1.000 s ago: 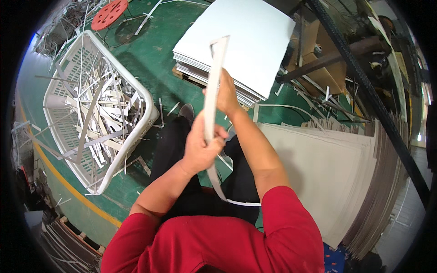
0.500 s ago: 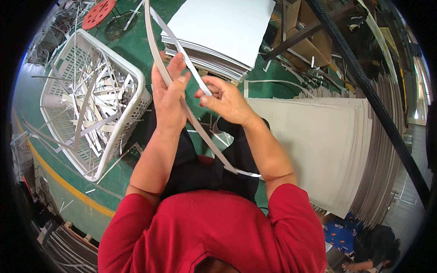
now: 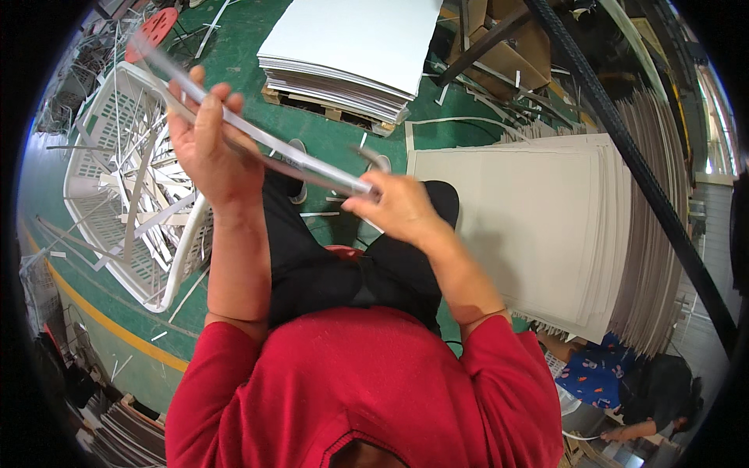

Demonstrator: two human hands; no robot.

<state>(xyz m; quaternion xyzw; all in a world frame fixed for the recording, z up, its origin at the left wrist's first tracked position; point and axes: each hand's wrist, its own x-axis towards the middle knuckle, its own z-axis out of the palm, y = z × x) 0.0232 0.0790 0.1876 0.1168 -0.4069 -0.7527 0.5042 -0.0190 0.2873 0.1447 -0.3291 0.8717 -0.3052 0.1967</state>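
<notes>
Long thin cardboard strips (image 3: pixel 273 143), white and greyish and smeared by motion, stretch slantwise between my two hands. My left hand (image 3: pixel 214 156) has them between its thumb and fingers, over the edge of the basket. At their nearer end my right hand (image 3: pixel 399 207) is closed, pinching the strips above my right knee. One strip end curls up just beyond the right hand. How many strips there are cannot be told. Left of my left hand stands a white plastic basket (image 3: pixel 109 253) full of loose white and grey strips (image 3: pixel 160 207).
A stack of white sheets (image 3: pixel 351 39) sits on a wooden pallet (image 3: pixel 328 111) ahead. To my right is a tall stack of greyish board (image 3: pixel 530 226). A dark bar (image 3: pixel 624 140) crosses the right side. Another person (image 3: pixel 647 390) crouches at lower right. A red stool (image 3: pixel 150 35) stands far left.
My left hand has moved left toward the basket, and the strips have swung from steep to a flatter slant. My right hand has come slightly nearer and closed on their end.
</notes>
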